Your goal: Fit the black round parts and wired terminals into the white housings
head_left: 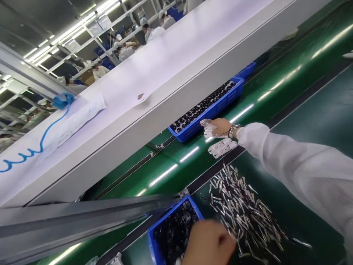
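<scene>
My right hand (221, 127) reaches over the green conveyor belt (193, 154), its fingers closed on flat white plastic pieces (209, 129). Beside it on the belt lie several similar long white pieces (223, 147) with holes and thin wires. My left hand (209, 243), slightly blurred, is curled closed in front of a blue bin (151, 243) of black parts (171, 232); what its fingers hold, if anything, is hidden. To its right, a pile of small silvery-white strips with dark leads (245, 209) is spread on the dark green work surface (303, 198).
A long blue crate (212, 110) with rows of black round parts stands on the belt under a white shelf (154, 81). A grey metal beam (82, 221) crosses the lower left. A blue coiled cord (45, 136) and a paper sheet (74, 125) lie on the shelf. Several people work beyond.
</scene>
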`<move>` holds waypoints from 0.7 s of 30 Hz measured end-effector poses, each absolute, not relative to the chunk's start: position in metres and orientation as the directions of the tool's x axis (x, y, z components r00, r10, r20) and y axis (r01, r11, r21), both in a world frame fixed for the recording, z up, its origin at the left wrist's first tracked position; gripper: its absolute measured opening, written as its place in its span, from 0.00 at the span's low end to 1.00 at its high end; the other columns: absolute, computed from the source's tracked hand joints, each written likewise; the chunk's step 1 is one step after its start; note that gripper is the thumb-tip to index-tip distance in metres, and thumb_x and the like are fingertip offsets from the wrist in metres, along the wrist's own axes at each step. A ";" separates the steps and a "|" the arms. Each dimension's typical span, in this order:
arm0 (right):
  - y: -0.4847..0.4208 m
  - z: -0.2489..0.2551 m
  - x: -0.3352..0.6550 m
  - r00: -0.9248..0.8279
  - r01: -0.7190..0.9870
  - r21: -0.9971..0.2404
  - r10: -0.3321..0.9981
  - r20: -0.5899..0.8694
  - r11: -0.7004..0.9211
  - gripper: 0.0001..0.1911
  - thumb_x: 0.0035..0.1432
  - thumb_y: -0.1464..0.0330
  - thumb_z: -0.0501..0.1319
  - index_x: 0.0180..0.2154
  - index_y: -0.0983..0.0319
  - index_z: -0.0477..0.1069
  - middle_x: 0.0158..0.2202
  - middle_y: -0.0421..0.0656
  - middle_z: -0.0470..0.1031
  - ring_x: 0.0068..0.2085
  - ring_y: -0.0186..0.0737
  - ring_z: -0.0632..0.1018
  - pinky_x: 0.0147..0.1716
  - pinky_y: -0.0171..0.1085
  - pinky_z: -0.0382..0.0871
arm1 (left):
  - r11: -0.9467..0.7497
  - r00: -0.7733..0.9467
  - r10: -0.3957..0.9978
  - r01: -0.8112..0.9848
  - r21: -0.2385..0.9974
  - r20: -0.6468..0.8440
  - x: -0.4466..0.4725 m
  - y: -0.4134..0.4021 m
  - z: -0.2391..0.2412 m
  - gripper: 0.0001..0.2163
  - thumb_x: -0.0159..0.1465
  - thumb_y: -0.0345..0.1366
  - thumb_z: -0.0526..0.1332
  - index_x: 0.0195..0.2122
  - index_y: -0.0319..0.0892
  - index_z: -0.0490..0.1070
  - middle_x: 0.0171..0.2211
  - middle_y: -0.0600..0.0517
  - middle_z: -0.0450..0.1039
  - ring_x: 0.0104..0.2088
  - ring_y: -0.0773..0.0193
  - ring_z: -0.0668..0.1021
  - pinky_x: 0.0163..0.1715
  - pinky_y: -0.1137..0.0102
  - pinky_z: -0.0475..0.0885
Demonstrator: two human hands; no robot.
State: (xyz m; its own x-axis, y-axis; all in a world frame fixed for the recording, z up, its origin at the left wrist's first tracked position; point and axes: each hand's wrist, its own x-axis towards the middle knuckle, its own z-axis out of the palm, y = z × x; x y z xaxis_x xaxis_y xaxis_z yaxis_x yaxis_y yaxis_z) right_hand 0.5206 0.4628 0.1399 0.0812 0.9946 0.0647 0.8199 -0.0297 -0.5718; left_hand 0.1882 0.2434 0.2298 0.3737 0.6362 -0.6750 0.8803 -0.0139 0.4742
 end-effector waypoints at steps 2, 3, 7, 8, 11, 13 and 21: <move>0.444 0.155 0.541 0.143 0.806 -0.588 0.986 0.085 -0.066 0.28 0.43 0.63 0.63 0.48 0.63 0.68 0.50 0.48 0.69 0.51 0.53 0.68 0.51 0.46 0.59 | -0.207 0.484 0.658 0.853 0.480 -0.577 0.241 0.290 0.223 0.11 0.62 0.42 0.57 0.32 0.40 0.71 0.34 0.51 0.73 0.37 0.63 0.74 0.44 0.59 0.67; 0.432 0.161 0.551 0.173 0.796 -0.599 0.981 0.092 -0.084 0.29 0.44 0.62 0.62 0.49 0.63 0.67 0.50 0.48 0.69 0.50 0.52 0.69 0.50 0.46 0.61 | -0.280 0.513 0.684 0.841 0.462 -0.519 0.268 0.314 0.218 0.11 0.63 0.41 0.54 0.33 0.40 0.72 0.36 0.50 0.73 0.39 0.62 0.73 0.46 0.59 0.66; 0.376 0.181 0.587 0.232 0.752 -0.649 0.968 0.094 -0.118 0.24 0.48 0.59 0.59 0.47 0.61 0.68 0.45 0.43 0.73 0.45 0.46 0.73 0.45 0.42 0.66 | -0.450 0.545 0.757 0.834 0.318 -0.360 0.359 0.392 0.186 0.13 0.63 0.40 0.54 0.45 0.41 0.68 0.47 0.47 0.68 0.46 0.58 0.71 0.47 0.56 0.66; 0.361 0.184 0.595 0.233 0.745 -0.657 0.968 0.092 -0.117 0.22 0.49 0.59 0.58 0.46 0.60 0.69 0.43 0.42 0.74 0.44 0.44 0.74 0.43 0.40 0.67 | -0.470 0.543 0.765 0.839 0.275 -0.346 0.375 0.405 0.177 0.13 0.63 0.40 0.55 0.47 0.41 0.67 0.49 0.46 0.67 0.47 0.58 0.71 0.46 0.56 0.67; 0.320 0.189 0.617 0.236 0.698 -0.705 0.970 0.062 -0.125 0.19 0.50 0.61 0.58 0.43 0.60 0.70 0.40 0.40 0.75 0.41 0.41 0.75 0.40 0.38 0.68 | -0.496 0.510 0.782 0.857 0.137 -0.358 0.408 0.431 0.152 0.14 0.62 0.40 0.56 0.47 0.40 0.66 0.48 0.46 0.67 0.45 0.58 0.72 0.43 0.57 0.69; 0.294 0.190 0.631 0.260 0.639 -0.751 0.966 0.009 -0.165 0.18 0.49 0.61 0.58 0.43 0.59 0.70 0.41 0.40 0.75 0.41 0.41 0.74 0.40 0.39 0.68 | -0.507 0.489 0.788 0.860 0.056 -0.373 0.420 0.439 0.140 0.14 0.62 0.39 0.57 0.46 0.38 0.66 0.46 0.46 0.68 0.43 0.58 0.73 0.42 0.58 0.71; 0.228 0.186 0.652 0.323 0.441 -0.853 0.936 -0.139 -0.279 0.21 0.48 0.62 0.58 0.47 0.56 0.69 0.43 0.42 0.73 0.43 0.45 0.74 0.43 0.42 0.67 | -0.621 0.571 0.764 0.777 -0.103 -0.301 0.439 0.441 0.143 0.13 0.62 0.39 0.57 0.44 0.36 0.67 0.43 0.46 0.70 0.40 0.60 0.74 0.39 0.60 0.71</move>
